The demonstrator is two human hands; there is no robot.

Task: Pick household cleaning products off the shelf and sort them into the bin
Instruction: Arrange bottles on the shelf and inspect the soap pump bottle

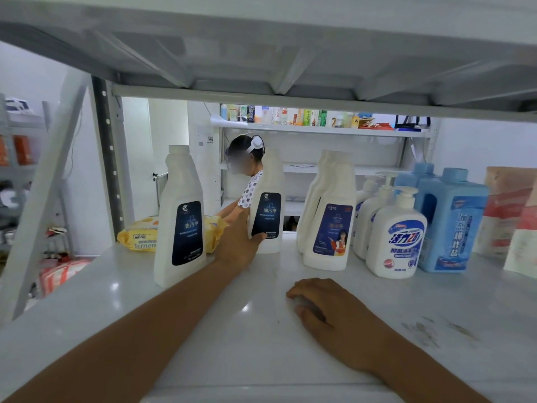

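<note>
White plastic is filling most of the view. A dark-labelled bottle (266, 199) is standing upright toward the back of the shelf (203, 330), and the left hand (238, 245) is gripping it low on its side. The thumb is lying across the bottom edge of the label while the fingers are going round behind the bottle, out of sight. Its base appears to be sitting on the shelf, though the hand is hiding part of it. The right hand (328, 309) is resting palm down on the shelf nearer the camera, fingers loosely curled and holding nothing, well apart from all the products.

A second bottle (180, 216) of the same kind is standing just left of the left forearm, nearer the camera, and a yellow wipes pack (139, 237) is lying behind it. To the right of the gripped bottle, a pair of white bottles (331, 216) with blue labels is standing one behind the other. Next come three pump bottles (395, 237) in a row, then two blue jugs (450, 222), and at the far right some pale bags (511, 210) with red print. Through the open back of the shelf, a person (249, 190) wearing a head-mounted device is bending forward in front of far shelving (319, 130), which is carrying small colourful packages.
</note>
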